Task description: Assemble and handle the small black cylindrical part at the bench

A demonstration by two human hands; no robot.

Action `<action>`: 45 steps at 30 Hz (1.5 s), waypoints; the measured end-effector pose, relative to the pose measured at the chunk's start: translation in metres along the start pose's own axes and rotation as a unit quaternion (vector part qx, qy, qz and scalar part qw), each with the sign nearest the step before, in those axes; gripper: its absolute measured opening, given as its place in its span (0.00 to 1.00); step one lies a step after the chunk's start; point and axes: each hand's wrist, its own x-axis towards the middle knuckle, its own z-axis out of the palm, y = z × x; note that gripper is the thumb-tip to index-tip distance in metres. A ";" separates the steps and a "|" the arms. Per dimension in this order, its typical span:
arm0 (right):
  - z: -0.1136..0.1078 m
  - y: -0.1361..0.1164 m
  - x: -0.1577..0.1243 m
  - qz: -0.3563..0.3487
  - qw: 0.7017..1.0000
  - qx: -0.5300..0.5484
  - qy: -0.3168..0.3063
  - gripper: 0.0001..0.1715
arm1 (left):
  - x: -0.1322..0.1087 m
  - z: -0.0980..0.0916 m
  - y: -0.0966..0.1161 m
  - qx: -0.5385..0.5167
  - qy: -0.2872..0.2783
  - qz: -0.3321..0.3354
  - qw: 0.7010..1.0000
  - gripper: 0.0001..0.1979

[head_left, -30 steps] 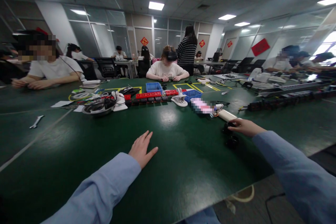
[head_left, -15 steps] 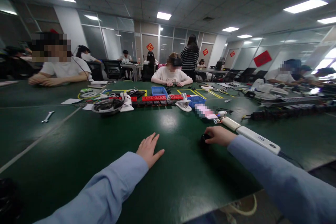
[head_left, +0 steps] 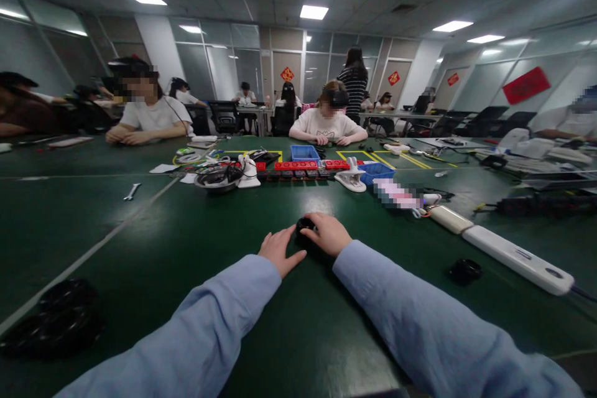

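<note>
My right hand [head_left: 330, 233] is closed on a small round black part [head_left: 304, 224] with a ring-like top, held at the tabletop in front of me. Its exact kind is hard to make out. Just left of it, my left hand [head_left: 281, 250] lies low over the table with fingers stretched and thumb apart. Its fingertips come close to the black part; whether they touch it I cannot tell. A second black round part [head_left: 465, 270] sits on the green table [head_left: 289, 336] to the right of my right forearm. Several glossy black pieces [head_left: 65, 317] are heaped at the near left.
Farther out stand a red-and-black power strip row [head_left: 298, 169], white clamps [head_left: 351, 175], blue trays [head_left: 305, 153] and a bowl of cables [head_left: 218, 179]. A white power strip [head_left: 517, 258] lies at right, a wrench [head_left: 132, 191] at left. A person [head_left: 326, 121] sits opposite.
My right hand has moved left with the black part, now beside my left hand. The view has turned left, bringing the black heap and the second black part into clearer sight.
</note>
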 end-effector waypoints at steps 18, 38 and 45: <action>0.036 0.073 0.055 0.041 0.908 0.414 0.059 0.23 | 0.092 0.001 -0.031 -0.149 0.040 0.065 0.986 0.34; 0.022 0.086 0.093 -0.122 0.890 0.341 -0.277 0.27 | 0.104 0.003 -0.033 -0.139 0.036 0.088 0.986 0.22; 0.029 0.087 0.091 -0.150 0.921 0.277 -0.230 0.24 | 0.110 0.004 -0.033 -0.171 0.015 0.072 0.982 0.24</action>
